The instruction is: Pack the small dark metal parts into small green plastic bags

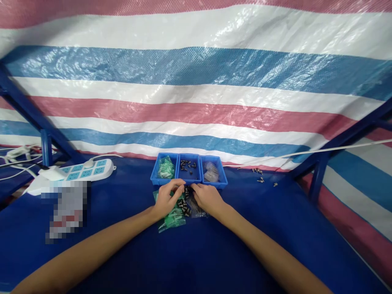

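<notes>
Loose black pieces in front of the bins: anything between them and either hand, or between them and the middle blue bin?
Nothing visible separates the black pieces from the left hand or right hand. Toward the middle blue bin, its front wall stands between, and both hands partly cover that stretch.

from here i see a makeshift workshop: striped tarpaulin (196,65) far, parts bins (185,176) on the table (196,257), power strip (81,171) left.

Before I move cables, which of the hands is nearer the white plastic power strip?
Left. The left hand is right of the strip; the right hand is farther right.
</notes>
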Motion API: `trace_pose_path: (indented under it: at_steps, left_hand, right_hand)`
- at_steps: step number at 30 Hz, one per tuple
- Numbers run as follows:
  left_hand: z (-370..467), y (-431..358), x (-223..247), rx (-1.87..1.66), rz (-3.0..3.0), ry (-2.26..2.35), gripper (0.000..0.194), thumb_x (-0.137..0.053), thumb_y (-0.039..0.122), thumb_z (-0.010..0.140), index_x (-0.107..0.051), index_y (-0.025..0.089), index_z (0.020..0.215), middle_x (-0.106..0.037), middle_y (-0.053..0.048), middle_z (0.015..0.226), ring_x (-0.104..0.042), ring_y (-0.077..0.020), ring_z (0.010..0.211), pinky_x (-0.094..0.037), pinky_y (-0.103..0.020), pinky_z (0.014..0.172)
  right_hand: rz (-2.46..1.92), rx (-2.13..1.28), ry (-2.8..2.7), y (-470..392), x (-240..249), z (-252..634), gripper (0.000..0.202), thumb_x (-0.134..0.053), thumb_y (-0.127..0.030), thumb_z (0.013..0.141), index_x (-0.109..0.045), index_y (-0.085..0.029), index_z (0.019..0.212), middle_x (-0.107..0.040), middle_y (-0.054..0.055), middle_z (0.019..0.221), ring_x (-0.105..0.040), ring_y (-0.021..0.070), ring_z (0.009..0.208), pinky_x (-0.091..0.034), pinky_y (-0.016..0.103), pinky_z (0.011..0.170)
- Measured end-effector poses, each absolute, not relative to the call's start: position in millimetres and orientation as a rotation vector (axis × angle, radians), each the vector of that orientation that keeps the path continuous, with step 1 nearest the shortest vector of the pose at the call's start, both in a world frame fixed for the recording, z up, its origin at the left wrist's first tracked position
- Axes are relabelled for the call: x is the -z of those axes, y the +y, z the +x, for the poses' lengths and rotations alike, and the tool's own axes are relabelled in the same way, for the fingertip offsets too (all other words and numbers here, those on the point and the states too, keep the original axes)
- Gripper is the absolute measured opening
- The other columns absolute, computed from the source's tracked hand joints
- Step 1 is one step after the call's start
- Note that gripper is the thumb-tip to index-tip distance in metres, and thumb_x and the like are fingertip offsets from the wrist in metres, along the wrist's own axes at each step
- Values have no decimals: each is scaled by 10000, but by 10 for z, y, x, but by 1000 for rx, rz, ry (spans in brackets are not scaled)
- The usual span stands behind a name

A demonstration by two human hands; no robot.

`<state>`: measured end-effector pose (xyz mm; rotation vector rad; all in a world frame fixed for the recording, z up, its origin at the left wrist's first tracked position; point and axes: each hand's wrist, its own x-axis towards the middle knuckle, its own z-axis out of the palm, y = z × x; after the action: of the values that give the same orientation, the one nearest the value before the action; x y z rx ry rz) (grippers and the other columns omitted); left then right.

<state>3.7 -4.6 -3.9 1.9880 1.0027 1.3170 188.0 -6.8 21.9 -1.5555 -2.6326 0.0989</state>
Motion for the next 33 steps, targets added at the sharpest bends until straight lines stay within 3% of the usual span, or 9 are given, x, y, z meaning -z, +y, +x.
trace_pose_path:
  at_steps: [16,24,33]
  left_hand:
    - [21,-21,79,-1320,1980,983,172,-486,293,913,-577,177,1002,-625,-13,763,-593,-106,597,-465,-194,515]
    - [20,-32,60,-1325,1982,1031,172,-489,290,911,-574,177,1008,-638,-22,829,-594,-101,621,-467,-189,528]
    - [40,-38,11,-1309,2008,1040,161,-499,280,902,-588,174,984,-635,-19,816,-584,-91,592,-475,-197,559]
  right_hand:
    - [-1563,-14,-2568,-97,-184,1858,165,-443,-184,884,-563,-146,991,-677,109,926,-639,203,726,-412,261,612]
    - [-1195,-228,-2092,-202,-20,1749,72,-478,-182,832,-550,-174,827,-570,13,756,-524,118,619,-389,213,594]
    - [-1071,-462,-1867,-255,67,1772,44,-506,-209,841,-541,-183,846,-531,2,788,-494,90,572,-422,211,572]
